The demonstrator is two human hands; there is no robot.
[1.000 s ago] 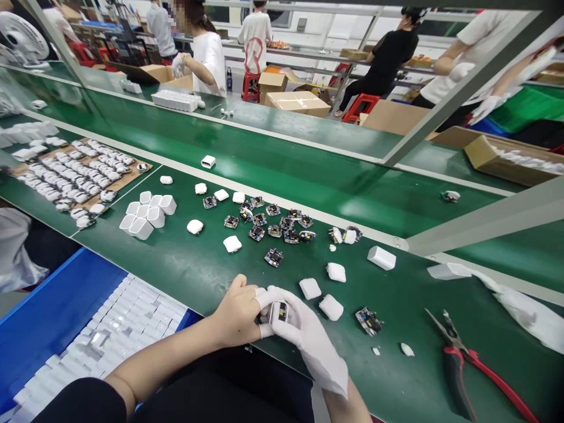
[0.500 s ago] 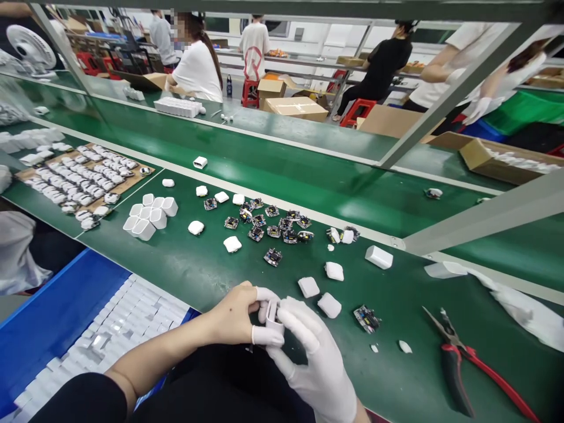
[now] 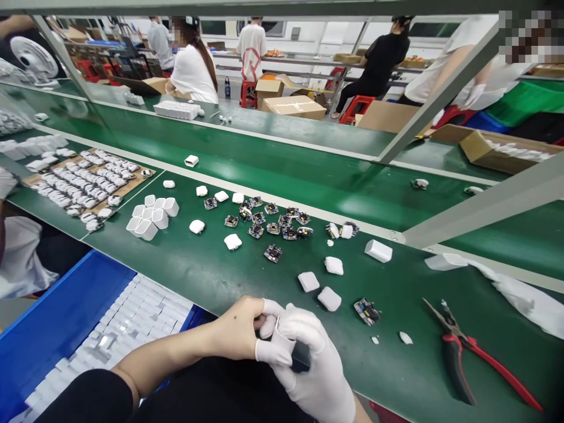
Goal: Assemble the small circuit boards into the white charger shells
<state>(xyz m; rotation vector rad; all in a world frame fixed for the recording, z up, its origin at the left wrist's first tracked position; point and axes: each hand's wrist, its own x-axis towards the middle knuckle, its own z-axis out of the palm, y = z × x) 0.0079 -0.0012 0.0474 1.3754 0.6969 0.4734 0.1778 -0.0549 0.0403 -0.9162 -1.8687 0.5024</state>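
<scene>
A small white plastic housing [image 3: 282,341] is between my two hands, above the near edge of the green bench. My left hand [image 3: 240,329], with white covers on the fingertips, grips it from the left between thumb and fingers. My right hand [image 3: 319,361], in a white glove, closes on its upper end and right side; whatever is inside the housing is hidden by the fingers. Just beyond lie white square caps [image 3: 329,298]. A circuit board [image 3: 367,311] rests to the right of my right hand, with small white scraps [image 3: 405,338] near it.
Red-handled pliers [image 3: 458,341] lie open at the right. Several circuit boards [image 3: 273,253] are mid-bench, beside a cluster of white cups [image 3: 152,216]. A blue bin [image 3: 26,346] of white housings stands lower left. A metal post [image 3: 484,202] slants across the right. Co-workers are beyond the conveyor.
Both hands have moved slightly right and down with the housing, which now shows more of its side. Parts on the conveyor have shifted left, and another has come into fuller view at the right.
</scene>
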